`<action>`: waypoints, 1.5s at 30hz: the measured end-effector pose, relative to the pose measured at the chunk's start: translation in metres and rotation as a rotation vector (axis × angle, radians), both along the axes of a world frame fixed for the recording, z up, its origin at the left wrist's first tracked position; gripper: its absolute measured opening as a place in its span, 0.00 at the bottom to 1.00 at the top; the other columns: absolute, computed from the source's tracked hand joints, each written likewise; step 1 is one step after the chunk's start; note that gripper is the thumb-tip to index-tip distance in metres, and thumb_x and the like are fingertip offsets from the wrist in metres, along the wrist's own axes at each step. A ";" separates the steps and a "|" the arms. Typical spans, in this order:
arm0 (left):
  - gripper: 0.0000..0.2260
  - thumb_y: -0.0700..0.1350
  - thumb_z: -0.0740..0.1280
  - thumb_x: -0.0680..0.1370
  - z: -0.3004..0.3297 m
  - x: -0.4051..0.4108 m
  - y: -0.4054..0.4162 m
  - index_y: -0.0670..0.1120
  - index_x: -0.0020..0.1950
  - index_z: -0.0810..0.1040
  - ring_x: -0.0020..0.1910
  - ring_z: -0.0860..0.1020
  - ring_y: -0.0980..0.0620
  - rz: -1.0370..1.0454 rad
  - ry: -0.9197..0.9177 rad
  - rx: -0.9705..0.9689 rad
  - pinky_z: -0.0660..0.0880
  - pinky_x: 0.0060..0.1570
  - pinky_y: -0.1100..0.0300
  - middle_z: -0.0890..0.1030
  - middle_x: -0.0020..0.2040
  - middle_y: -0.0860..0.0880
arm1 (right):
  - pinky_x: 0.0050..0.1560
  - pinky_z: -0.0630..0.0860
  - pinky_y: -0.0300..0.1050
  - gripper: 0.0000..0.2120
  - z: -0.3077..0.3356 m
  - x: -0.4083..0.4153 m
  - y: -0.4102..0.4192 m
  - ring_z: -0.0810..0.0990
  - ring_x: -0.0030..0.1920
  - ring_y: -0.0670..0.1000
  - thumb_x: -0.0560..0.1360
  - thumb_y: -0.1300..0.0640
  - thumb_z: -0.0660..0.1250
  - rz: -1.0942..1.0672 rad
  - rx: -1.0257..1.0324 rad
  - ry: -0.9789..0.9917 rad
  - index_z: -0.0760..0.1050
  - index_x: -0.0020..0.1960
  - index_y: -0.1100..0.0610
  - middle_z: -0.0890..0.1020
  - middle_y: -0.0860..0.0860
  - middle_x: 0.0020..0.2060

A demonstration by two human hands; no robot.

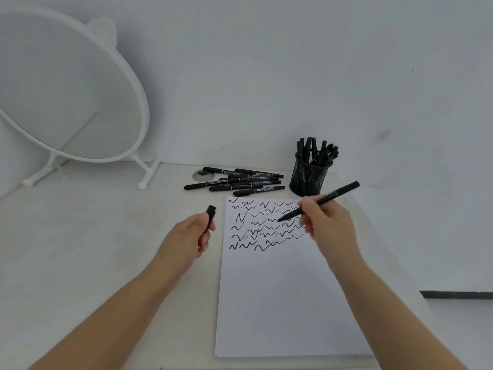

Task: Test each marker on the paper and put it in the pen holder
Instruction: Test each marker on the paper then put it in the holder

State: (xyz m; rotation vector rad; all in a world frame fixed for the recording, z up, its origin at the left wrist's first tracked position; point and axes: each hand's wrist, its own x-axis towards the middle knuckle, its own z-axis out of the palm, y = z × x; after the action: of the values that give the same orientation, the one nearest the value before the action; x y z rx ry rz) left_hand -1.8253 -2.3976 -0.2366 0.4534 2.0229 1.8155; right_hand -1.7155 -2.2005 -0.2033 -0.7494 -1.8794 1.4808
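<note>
- Black ink squiggles already fill the upper part of the white sheet of paper (280, 289), so you are well into the testing step, with one uncapped black marker (320, 201) in use.
- Your right hand (329, 222) has its grip closed round that marker in a writing hold, barrel slanting up toward the black wire-mesh pen holder (309, 177), tip down among the squiggles; whether the tip touches the sheet is unclear.
- Your left hand (193, 233), just left of the paper's upper edge, pinches the small black cap (210, 217) upright, forearm lying across the pale counter (80, 263).
- Next, by my reading: finish the stroke, bring cap and tip together, press it home, then drop the marker into the holder, which stands just beyond the paper's far right corner and is already crowded with markers.
- Beyond the paper's far edge, a loose pile of black markers (240, 181) lies untested, left of the holder.
</note>
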 end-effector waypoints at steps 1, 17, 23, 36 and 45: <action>0.16 0.47 0.54 0.81 -0.003 -0.005 0.001 0.47 0.36 0.73 0.23 0.66 0.57 0.022 0.043 -0.024 0.61 0.29 0.62 0.68 0.22 0.56 | 0.26 0.67 0.35 0.08 -0.003 0.000 -0.005 0.71 0.23 0.45 0.73 0.58 0.66 0.058 -0.025 0.001 0.78 0.35 0.55 0.77 0.48 0.22; 0.13 0.48 0.57 0.79 -0.028 -0.024 0.005 0.54 0.36 0.74 0.27 0.68 0.58 -0.026 0.390 -0.161 0.63 0.27 0.71 0.71 0.25 0.54 | 0.35 0.74 0.40 0.04 -0.053 -0.008 -0.038 0.77 0.30 0.47 0.68 0.55 0.64 0.372 0.045 -0.066 0.75 0.36 0.48 0.81 0.50 0.27; 0.11 0.49 0.58 0.79 -0.027 -0.020 0.007 0.55 0.37 0.74 0.27 0.70 0.60 -0.087 0.415 -0.192 0.66 0.29 0.71 0.73 0.24 0.56 | 0.42 0.77 0.57 0.04 -0.056 -0.010 -0.041 0.80 0.37 0.56 0.67 0.54 0.64 0.403 0.108 -0.070 0.76 0.38 0.47 0.82 0.48 0.30; 0.11 0.49 0.58 0.79 -0.023 -0.018 0.006 0.55 0.37 0.73 0.26 0.70 0.61 -0.096 0.414 -0.226 0.64 0.27 0.72 0.72 0.26 0.54 | 0.31 0.67 0.40 0.02 -0.059 -0.006 -0.034 0.71 0.28 0.46 0.65 0.54 0.62 0.171 0.113 -0.054 0.73 0.35 0.47 0.76 0.46 0.25; 0.06 0.50 0.60 0.79 -0.025 -0.015 0.005 0.56 0.44 0.74 0.30 0.69 0.57 -0.254 0.516 -0.305 0.64 0.31 0.69 0.74 0.30 0.55 | 0.27 0.69 0.38 0.12 -0.048 -0.004 -0.029 0.74 0.29 0.47 0.77 0.63 0.61 0.238 -0.250 0.228 0.78 0.39 0.51 0.79 0.50 0.28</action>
State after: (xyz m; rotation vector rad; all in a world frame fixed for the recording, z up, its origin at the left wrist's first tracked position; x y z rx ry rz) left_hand -1.8400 -2.3921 -0.2614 1.1149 2.3837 1.2971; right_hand -1.7194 -2.2297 -0.2518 -0.4518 -1.6732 1.8908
